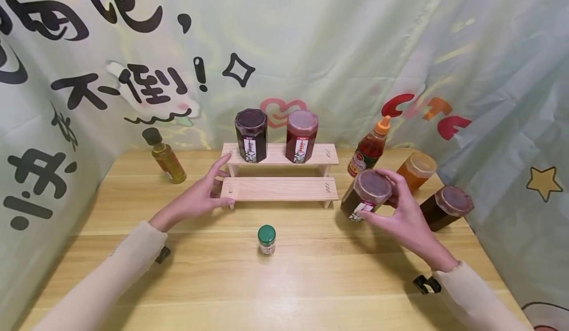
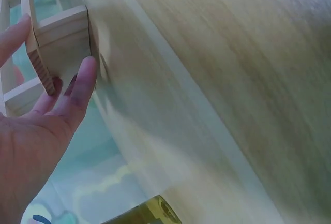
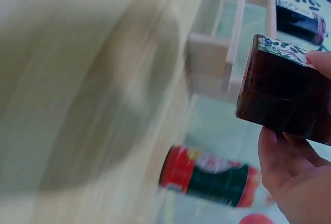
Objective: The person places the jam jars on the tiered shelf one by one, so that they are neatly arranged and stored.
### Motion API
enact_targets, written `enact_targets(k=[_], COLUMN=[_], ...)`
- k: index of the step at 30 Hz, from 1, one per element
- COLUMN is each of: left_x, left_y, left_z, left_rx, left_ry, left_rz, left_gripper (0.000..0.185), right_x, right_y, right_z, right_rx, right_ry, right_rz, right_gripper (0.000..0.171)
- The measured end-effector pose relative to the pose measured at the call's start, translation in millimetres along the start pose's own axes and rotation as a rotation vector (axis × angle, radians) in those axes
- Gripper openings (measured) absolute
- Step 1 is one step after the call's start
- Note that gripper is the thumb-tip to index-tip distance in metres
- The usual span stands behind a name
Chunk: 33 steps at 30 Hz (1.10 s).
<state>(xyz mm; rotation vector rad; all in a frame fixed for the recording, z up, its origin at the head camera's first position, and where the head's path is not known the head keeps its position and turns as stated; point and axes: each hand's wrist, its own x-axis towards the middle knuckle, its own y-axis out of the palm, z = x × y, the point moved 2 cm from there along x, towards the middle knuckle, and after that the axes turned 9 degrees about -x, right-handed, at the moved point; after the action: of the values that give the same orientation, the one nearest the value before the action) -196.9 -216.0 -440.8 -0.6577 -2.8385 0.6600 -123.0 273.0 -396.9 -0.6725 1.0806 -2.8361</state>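
Observation:
My right hand (image 1: pixel 406 220) grips a dark octagonal jam jar (image 1: pixel 366 192), fingers and thumb on opposite sides. In the right wrist view its dark base (image 3: pixel 284 89) hangs above the table, near the rack's end. My left hand (image 1: pixel 204 192) holds the left end of a two-step wooden rack (image 1: pixel 277 188), thumb at the lower step and fingers along the side. Two similar jars stand on the upper step: a dark purple one (image 1: pixel 251 136) on the left, a redder one (image 1: pixel 302 137) on the right. The lower step bears nothing.
A green-capped shaker (image 1: pixel 266 241) stands before the rack, and an oil bottle (image 1: pixel 168 158) at back left. On the right are a red sauce bottle (image 1: pixel 370 148), an amber jar (image 1: pixel 415 170) and another dark jar (image 1: pixel 446 207). A printed curtain (image 1: pixel 329 49) hangs behind.

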Motion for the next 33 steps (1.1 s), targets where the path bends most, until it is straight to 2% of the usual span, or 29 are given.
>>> enact_targets(k=[7, 11, 20, 33], left_x=[-1.1, -3.9, -3.5, -3.7], left_y=[-5.4, -8.6, -11.0, -10.6], left_z=[1.7, 3.1, 4.6, 5.6], left_rx=[-0.007, -0.014, -0.014, -0.014], left_ry=[0.056, 0.048, 0.013, -0.009], left_rz=[-0.006, -0.009, 0.003, 0.004], left_gripper=[0.120, 0.118, 0.119, 0.120], right_x=[19.4, 30.8, 51.9, 79.7], right_y=[25.5, 41.8, 79.7, 134.4], right_z=[16.6, 27.1, 55.2, 83.2], right_rx=[0.075, 0.112, 0.140, 0.187], right_ry=[-0.067, -0.103, -0.086, -0.152], right_rz=[0.042, 0.073, 0.137, 0.221], right_gripper=[0.107, 0.105, 0.104, 0.101])
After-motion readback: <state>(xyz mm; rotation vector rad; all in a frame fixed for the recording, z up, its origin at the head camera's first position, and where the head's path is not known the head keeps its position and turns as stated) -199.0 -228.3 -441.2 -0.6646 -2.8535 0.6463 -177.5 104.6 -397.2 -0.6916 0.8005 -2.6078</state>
